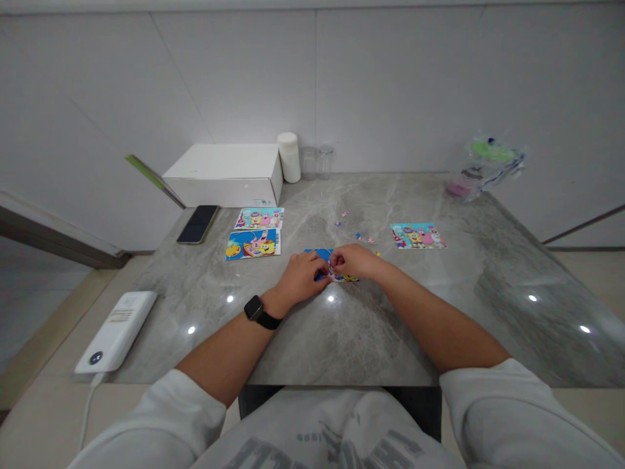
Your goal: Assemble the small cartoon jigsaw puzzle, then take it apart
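Note:
A small, partly covered jigsaw puzzle (321, 254) with a blue cartoon picture lies flat in front of me. My left hand (303, 275), a black watch on its wrist, has curled fingers and thumb pressed on the puzzle's left and front part. Over its right part, my right hand (355, 260) is closed in a pinch; whatever lies between those fingertips is too small to make out. Both hands' fingertips nearly meet. Loose puzzle pieces, among them a blue piece (358, 236) and a pink piece (370, 240), are scattered just beyond my right hand.
Two cartoon picture cards (252, 245) lie left, another card (418, 236) right. Behind are a phone (198, 225), a white box (222, 172), a white bottle (289, 158), two glasses (308, 163) and a plastic bag (483, 170). A corded power bank (117, 331) lies at the near-left edge.

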The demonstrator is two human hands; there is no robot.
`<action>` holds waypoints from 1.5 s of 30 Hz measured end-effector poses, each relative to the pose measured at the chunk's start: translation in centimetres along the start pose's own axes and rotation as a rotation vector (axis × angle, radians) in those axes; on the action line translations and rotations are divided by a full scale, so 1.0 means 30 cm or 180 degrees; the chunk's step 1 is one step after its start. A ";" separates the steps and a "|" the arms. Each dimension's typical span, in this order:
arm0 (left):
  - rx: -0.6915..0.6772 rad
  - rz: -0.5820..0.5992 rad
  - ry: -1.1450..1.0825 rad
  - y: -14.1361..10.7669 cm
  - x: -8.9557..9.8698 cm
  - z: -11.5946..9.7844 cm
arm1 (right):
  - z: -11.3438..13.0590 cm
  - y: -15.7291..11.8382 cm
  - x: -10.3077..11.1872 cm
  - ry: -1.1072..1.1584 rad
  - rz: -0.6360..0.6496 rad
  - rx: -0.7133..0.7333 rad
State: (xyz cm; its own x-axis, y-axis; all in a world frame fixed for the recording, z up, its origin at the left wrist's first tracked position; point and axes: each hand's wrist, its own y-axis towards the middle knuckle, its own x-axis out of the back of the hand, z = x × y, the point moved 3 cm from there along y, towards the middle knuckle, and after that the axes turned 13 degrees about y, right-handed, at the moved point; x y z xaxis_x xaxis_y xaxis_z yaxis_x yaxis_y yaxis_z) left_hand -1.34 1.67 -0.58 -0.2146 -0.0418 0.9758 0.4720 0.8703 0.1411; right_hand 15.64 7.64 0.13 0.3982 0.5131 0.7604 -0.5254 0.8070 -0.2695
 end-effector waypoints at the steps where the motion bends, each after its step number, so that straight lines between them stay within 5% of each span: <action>1: -0.0007 -0.0006 0.0009 0.000 -0.002 0.000 | 0.003 -0.001 -0.001 -0.0032 -0.0001 -0.0015; 10: -0.0067 -0.0060 -0.0011 -0.003 -0.005 0.001 | -0.011 0.008 -0.012 -0.0072 -0.0077 0.0036; 19: -0.0121 -0.0055 -0.0059 -0.004 -0.013 0.008 | -0.039 -0.003 0.067 -0.0151 -0.0345 -0.0024; 36: -0.0423 -0.0131 -0.0123 -0.002 -0.020 0.004 | -0.001 0.000 0.012 -0.0241 -0.0043 0.0001; 39: -0.0414 -0.0164 -0.0278 0.000 -0.014 0.006 | -0.002 -0.012 0.061 -0.0011 -0.0321 0.0104; 45: 0.0016 -0.0580 -0.0406 0.011 0.034 0.076 | -0.056 -0.082 0.271 0.0228 -0.1204 0.0063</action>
State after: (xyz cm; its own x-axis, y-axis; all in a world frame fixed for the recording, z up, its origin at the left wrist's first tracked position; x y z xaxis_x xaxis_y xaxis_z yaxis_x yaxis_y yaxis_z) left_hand -3.37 3.03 0.07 -0.4025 -0.1365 0.9052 0.4113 0.8564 0.3120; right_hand 21.41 10.32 5.98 0.6179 0.1999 0.7605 -0.3455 0.9378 0.0342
